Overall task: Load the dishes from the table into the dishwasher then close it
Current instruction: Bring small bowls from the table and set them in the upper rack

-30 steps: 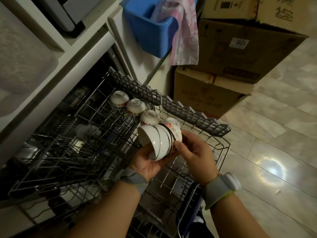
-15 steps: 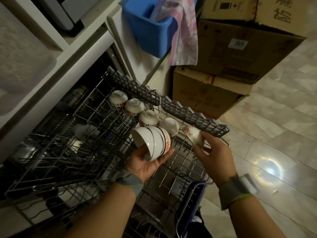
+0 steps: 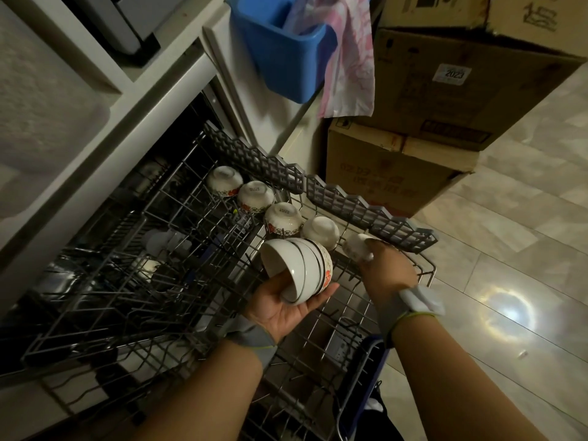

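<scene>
The dishwasher's wire rack [image 3: 423, 275] is pulled out below me. Several small white bowls with red flowers stand upside down in a row along its right side, the nearest one [image 3: 319, 230] just beyond my hands. My left hand [image 3: 286, 308] holds a tilted stack of nested white bowls [image 3: 299, 268] over the rack, palm up. My right hand [image 3: 389, 270] grips one more small flowered bowl [image 3: 356, 246] at the end of the row, low against the rack next to the grey folding shelf [image 3: 375, 214].
A white countertop [image 3: 152, 87] runs above the dishwasher at the left. A blue bin [image 3: 280, 55] with a pink cloth hangs on the cabinet. Stacked cardboard boxes [image 3: 413, 173] stand right behind the rack. Tiled floor [image 3: 515, 281] lies to the right.
My right hand took one small bowl off the stack and carried it right and down to the end of the row in the rack. The left hand stayed with the stack.
</scene>
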A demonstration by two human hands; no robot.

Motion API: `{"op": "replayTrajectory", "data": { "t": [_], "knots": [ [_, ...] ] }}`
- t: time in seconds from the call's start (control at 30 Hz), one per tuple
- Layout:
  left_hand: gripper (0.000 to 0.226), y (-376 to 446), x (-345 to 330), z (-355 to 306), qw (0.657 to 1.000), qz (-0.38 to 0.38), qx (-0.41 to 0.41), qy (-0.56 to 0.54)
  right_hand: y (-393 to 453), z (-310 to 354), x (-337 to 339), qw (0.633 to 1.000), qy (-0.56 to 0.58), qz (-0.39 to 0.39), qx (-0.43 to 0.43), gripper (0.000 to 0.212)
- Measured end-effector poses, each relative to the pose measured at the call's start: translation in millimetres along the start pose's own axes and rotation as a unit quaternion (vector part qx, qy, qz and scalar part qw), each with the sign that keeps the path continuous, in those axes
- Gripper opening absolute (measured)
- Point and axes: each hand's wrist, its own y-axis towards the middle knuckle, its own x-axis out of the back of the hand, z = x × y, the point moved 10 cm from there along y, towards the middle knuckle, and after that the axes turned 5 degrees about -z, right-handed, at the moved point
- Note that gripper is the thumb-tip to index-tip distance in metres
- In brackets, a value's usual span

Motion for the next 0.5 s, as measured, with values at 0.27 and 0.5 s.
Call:
{"op": "replayTrajectory", "data": {
  "t": [0.27,0.5],
  "knots": [
    [0.064,0,-1,-5,1.000,0.008,-0.004,-0.002,3,-4,-26,0.995,-0.002,0.080,-0.058,0.050],
    [0.063,3,-3,-1,0.999,0.024,-0.008,0.024,-6,-13,-25,0.993,0.074,0.044,-0.085,0.057]
  ]
}}
